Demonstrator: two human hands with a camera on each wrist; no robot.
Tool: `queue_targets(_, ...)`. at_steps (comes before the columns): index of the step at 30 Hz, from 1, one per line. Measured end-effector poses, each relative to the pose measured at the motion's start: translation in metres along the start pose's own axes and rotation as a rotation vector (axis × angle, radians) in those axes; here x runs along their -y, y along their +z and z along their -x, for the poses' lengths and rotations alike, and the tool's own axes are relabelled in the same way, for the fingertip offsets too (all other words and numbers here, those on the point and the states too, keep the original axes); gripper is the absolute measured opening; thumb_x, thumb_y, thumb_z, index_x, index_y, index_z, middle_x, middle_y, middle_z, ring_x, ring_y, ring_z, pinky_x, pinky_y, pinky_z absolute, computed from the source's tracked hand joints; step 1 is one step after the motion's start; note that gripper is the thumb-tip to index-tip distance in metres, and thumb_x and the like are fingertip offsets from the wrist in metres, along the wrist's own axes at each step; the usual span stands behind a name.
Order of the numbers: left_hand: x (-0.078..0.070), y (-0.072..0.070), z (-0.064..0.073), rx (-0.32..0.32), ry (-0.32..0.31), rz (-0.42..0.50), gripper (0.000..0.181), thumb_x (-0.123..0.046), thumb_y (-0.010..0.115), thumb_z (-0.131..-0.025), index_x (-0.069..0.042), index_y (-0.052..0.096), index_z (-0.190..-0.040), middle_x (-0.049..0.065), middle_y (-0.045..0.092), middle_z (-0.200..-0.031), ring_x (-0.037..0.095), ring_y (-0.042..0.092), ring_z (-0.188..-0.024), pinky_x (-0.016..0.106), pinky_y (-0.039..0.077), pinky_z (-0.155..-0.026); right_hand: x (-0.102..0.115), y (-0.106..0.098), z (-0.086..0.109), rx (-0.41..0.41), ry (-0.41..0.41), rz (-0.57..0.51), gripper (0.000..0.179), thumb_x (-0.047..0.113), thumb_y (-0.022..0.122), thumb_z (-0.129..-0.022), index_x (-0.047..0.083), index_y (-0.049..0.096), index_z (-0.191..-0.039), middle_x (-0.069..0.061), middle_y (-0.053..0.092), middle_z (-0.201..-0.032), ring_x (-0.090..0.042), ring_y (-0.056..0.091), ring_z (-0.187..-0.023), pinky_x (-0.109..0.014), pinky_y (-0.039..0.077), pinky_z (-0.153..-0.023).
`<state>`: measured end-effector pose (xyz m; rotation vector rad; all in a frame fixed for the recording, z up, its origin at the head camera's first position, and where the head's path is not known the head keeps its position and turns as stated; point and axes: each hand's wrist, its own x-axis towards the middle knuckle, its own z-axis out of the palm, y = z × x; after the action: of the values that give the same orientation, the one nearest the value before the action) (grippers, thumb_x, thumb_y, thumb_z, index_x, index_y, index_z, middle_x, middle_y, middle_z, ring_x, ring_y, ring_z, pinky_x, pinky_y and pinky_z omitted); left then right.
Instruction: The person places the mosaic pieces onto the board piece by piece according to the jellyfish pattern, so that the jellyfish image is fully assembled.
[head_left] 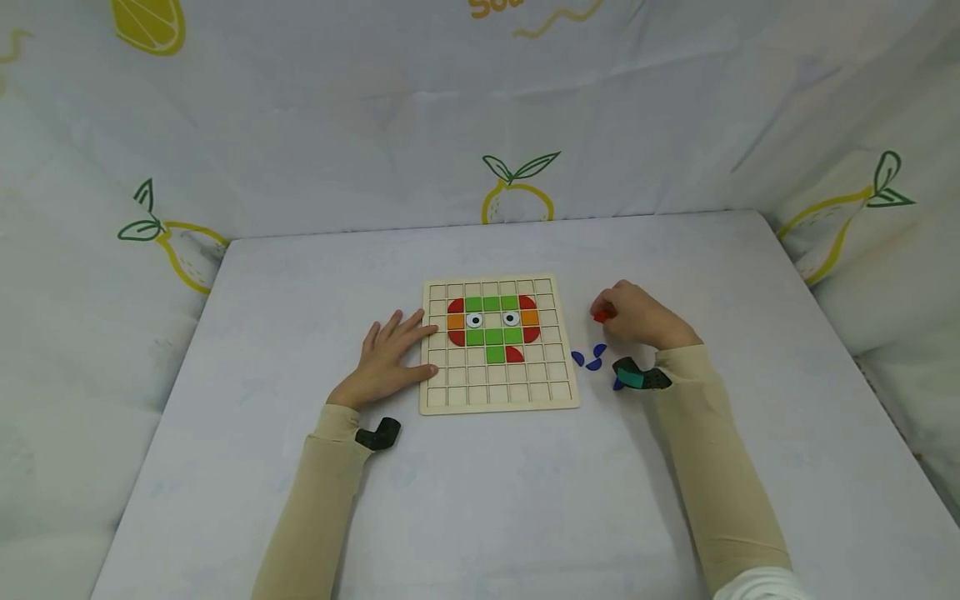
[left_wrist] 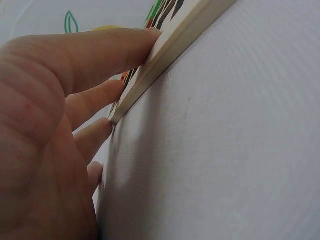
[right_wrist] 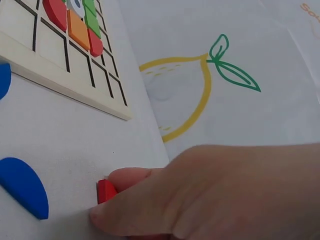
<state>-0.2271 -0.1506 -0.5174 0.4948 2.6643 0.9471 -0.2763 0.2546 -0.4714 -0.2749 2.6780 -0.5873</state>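
Observation:
A wooden grid board (head_left: 450, 396) lies flat on the table, holding green squares (head_left: 492, 337), orange squares, red quarter-round pieces (head_left: 514, 354) and two eye pieces (head_left: 511, 318). My left hand (head_left: 384, 362) is spread at the board's left side, thumb (left_wrist: 115, 50) and a fingertip resting on its edge. To the right of the board, my right hand (head_left: 637, 317) pinches a red piece (right_wrist: 104, 190) between thumb and finger, low at the tabletop. The fingers cover most of that piece. More red shows under the hand in the right wrist view.
Several blue rounded pieces (head_left: 594, 364) lie between the board and my right wrist, one partly hidden by the dark wrist device (head_left: 641, 375). A white cloth backdrop (head_left: 360, 167) with lemon drawings rises behind the table's far edge and along both sides.

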Motion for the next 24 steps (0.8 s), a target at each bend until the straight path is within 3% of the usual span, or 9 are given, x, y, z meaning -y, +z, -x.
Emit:
queue_targets(10,0.001,0.0,0.0,-0.002,0.002,-0.012,0.068,-0.034,0.072,-0.091,-0.022,0.046,-0.153,0.0,0.017,-0.172,0.028,-0.004,-0.161,0.054,-0.014,-0.126,0.0,0.001,0.001,-0.038,0.005,0.001,0.034,0.0,0.057,-0.089,-0.007,0.063,-0.121,-0.023,0.059,-0.117,-0.035,0.055,-0.104,-0.05,0.052,-0.097)
queue_targets(14,0.002,0.001,0.0,-0.005,0.005,-0.02,0.068,-0.034,0.071,-0.091,-0.022,0.046,-0.153,0.001,0.018,-0.172,0.029,-0.003,-0.161,0.055,-0.014,-0.126,0.01,0.004,-0.001,-0.055,-0.018,-0.038,0.034,0.004,0.058,-0.091,-0.004,0.064,-0.123,-0.02,0.06,-0.117,-0.033,0.056,-0.103,-0.048,0.053,-0.093)
queue_targets(24,0.003,0.001,-0.001,-0.001,0.004,-0.023,0.068,-0.035,0.071,-0.092,-0.022,0.045,-0.153,0.0,0.017,-0.172,0.029,-0.004,-0.161,0.054,-0.014,-0.126,0.057,0.026,-0.003,-0.093,-0.207,-0.15,0.032,0.01,0.061,-0.097,0.003,0.06,-0.129,-0.013,0.06,-0.122,-0.03,0.054,-0.11,-0.043,0.054,-0.089)
